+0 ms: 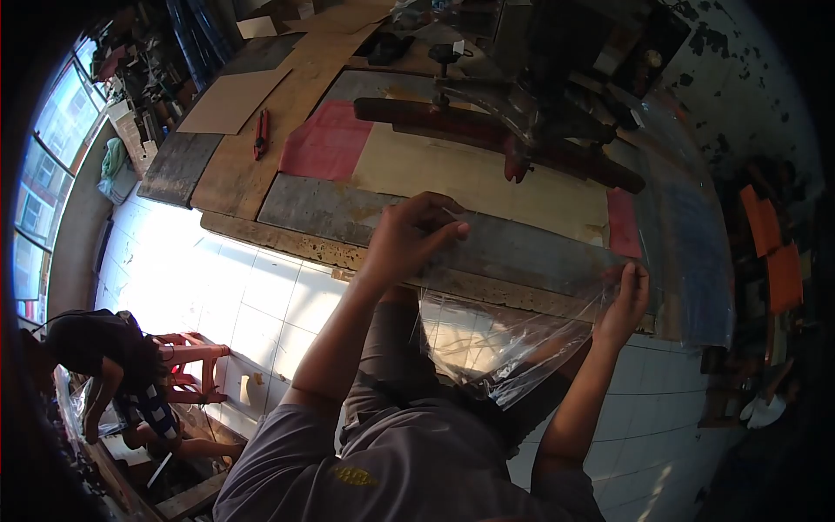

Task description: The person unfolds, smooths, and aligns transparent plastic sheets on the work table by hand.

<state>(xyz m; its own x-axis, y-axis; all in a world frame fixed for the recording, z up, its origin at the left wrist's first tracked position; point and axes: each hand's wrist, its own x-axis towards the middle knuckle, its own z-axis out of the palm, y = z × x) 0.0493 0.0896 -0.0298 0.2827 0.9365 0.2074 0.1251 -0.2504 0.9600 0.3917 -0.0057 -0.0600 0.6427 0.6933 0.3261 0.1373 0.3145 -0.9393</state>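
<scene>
A clear plastic sheet (pixel 513 348) hangs over the table's near edge, in front of my legs, creased and shiny. At its upper left, my left hand (pixel 424 230) pinches the film between thumb and fingers above the grey board. My right hand (pixel 628 296) grips the sheet's right corner by the table edge, fingers closed. Beyond the hands lies a pale yellow panel (pixel 470 178) with a pink piece (pixel 326 143) at its left end and a smaller pink piece (pixel 624 222) at its right. A dark metal press arm with a long red-brown bar (pixel 426 117) stands over the panel.
A red utility knife (pixel 261 135) and a brown cardboard sheet (pixel 230 100) lie on the table's left side. A red plastic stool (pixel 193 361) stands on the tiled floor near a bent-over person (pixel 104 357). Orange panels (pixel 774 252) are at the right.
</scene>
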